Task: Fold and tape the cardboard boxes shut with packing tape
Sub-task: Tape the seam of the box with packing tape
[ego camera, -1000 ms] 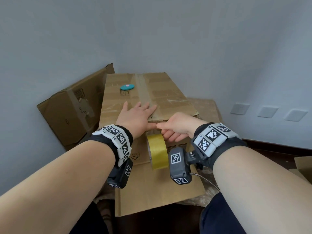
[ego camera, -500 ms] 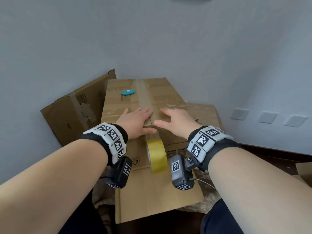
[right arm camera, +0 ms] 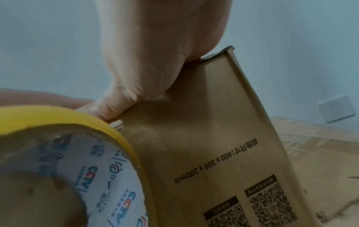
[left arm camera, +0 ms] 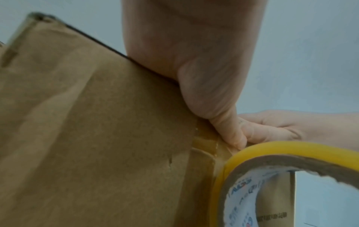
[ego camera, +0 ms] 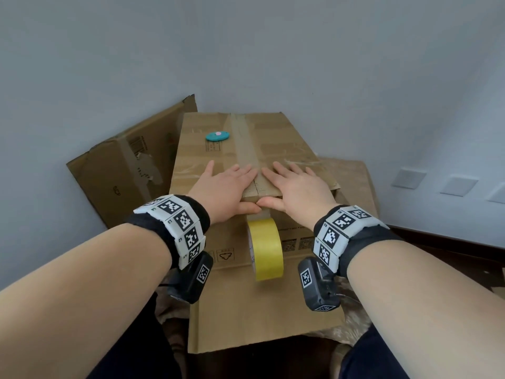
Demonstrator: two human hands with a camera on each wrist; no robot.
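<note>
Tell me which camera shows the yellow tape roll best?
The head view: the whole tape roll hangs on edge against the box front, below both thumbs. The left wrist view shows only part of its rim and printed core; the right wrist view shows likewise, closer, from the other side.

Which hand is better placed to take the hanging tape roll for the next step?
Probably the right hand. Both hands lie flat on the box top, thumbs meeting above the yellow tape roll; the left hand is close too, but the roll's open core faces the right wrist view.
</note>
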